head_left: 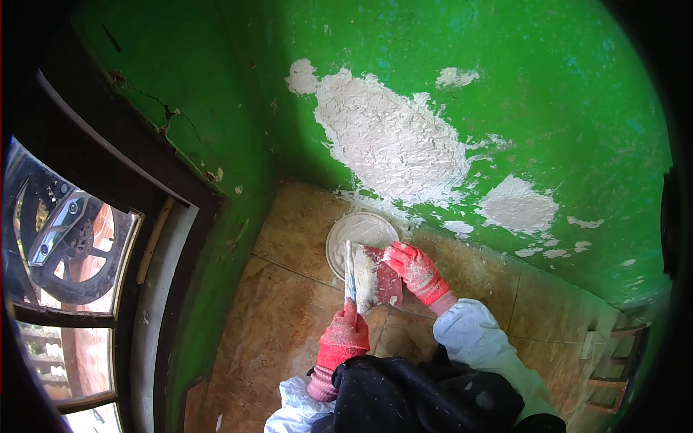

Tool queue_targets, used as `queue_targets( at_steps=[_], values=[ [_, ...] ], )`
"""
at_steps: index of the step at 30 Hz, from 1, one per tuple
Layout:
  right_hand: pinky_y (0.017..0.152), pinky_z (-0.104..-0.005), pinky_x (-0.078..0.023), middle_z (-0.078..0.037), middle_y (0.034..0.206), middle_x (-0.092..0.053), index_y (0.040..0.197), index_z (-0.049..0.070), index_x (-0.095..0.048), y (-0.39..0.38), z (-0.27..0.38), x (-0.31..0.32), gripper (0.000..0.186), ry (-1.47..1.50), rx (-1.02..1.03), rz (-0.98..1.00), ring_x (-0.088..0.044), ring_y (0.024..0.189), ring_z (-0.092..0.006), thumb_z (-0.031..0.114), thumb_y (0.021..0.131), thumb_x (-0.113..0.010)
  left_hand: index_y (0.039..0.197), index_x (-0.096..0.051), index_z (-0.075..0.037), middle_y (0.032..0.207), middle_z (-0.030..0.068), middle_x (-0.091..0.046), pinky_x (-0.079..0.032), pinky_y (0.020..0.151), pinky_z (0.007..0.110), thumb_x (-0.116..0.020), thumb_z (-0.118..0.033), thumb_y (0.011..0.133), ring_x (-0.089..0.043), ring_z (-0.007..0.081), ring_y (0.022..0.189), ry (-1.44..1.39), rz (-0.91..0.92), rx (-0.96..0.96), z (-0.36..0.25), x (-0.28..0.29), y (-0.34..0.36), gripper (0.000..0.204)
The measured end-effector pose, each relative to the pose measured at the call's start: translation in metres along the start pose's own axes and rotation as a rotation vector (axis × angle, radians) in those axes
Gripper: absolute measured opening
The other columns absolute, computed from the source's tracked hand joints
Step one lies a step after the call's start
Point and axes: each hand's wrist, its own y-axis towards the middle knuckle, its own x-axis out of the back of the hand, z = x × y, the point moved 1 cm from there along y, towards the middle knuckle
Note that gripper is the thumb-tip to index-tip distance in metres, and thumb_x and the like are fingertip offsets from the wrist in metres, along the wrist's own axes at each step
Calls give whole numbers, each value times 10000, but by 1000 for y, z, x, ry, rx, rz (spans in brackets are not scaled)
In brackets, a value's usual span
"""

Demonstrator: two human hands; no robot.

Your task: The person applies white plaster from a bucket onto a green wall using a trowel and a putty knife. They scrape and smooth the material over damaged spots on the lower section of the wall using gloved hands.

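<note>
Both of my hands wear red gloves dusted with white. My left hand (343, 340) is closed round a narrow putty knife (350, 274), its blade pointing up and away from me. My right hand (417, 270) grips a flat red spreader (390, 288) by its right side. Thick white putty (366, 278) coats the spreader's left part, right against the knife blade. Just beyond the tools, a round tub (330, 250) of white putty stands on the floor, partly hidden by them.
The green wall (520, 94) ahead carries a large rough white patch (393, 141) and a smaller one (518, 206). Brown tiles (289, 310) cover the floor. At left is a dark-framed glass door (65, 317), with a wheel behind the glass. A wooden rack (610, 382) stands far right.
</note>
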Motion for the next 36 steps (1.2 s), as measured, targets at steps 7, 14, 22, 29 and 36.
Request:
queue_targets(
  at_steps=[7,14,22,29,36],
  values=[
    [938,-340,-445,-90,1187,-553,1104,108,-607,-12,-9,41,422,312,-162,-267,-505,1151,-256,-26,720,-494,1219,-524,-134,892,188,-607,-483,695,420,-546,-218,823,-602,374,820,-102,-55,97,4,15,5,405],
    [887,-289,-467,-90,1115,-601,1168,31,-566,-2,-37,81,311,1081,-548,-544,-558,1066,-208,30,872,-474,1196,-498,-111,888,200,-600,-471,698,474,-504,-234,845,-593,394,834,-111,23,24,13,-15,11,372],
    [739,-271,-460,-59,839,-687,905,33,-684,39,-45,105,221,562,-1066,-498,-616,763,-134,206,870,-551,1145,-523,-65,885,213,-603,-468,706,489,-479,-233,852,-590,401,830,-142,54,-8,17,-41,22,341],
    [677,-284,-461,-45,840,-690,892,5,-681,16,-31,127,158,599,-1169,-565,-613,733,-133,124,812,-614,1128,-531,-55,893,203,-604,-469,706,482,-483,-231,848,-592,390,832,-189,69,7,18,-46,24,333],
    [644,-277,-482,-77,845,-691,946,30,-674,43,-53,105,226,583,-1074,-496,-630,710,-113,206,834,-587,1135,-525,-50,899,199,-599,-470,715,471,-486,-224,844,-590,382,848,-173,97,18,13,-38,22,341]
  ],
)
